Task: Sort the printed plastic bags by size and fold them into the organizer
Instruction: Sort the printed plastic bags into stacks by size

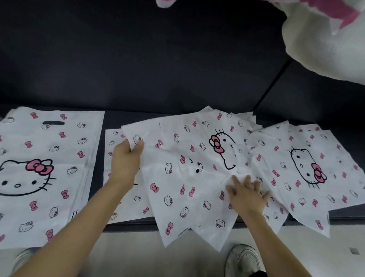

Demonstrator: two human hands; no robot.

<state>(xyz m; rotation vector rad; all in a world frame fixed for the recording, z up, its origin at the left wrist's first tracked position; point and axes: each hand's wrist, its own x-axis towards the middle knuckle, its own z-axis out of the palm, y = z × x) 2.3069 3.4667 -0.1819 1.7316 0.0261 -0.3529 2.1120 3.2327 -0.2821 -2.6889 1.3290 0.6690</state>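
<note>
Dark and low, the desk (pixel 350 212) carries printed plastic bags in three groups: a squared-up stack of large bags (pixel 42 164) at the left, a smaller stack (pixel 113 198) beside it, and a loose, overlapping heap (pixel 186 175) fanned out toward the right. The left hand (pixel 127 157) pinches the upper corner of the top bag in the heap, while the right hand (pixel 246 194) lies flat with fingers spread, pressing down the bags beneath. This looks like the sorting step, with one bag being peeled off. Next it needs a clean lift without dragging its neighbours, then a size match against the stacks. No organizer is in view.
</note>
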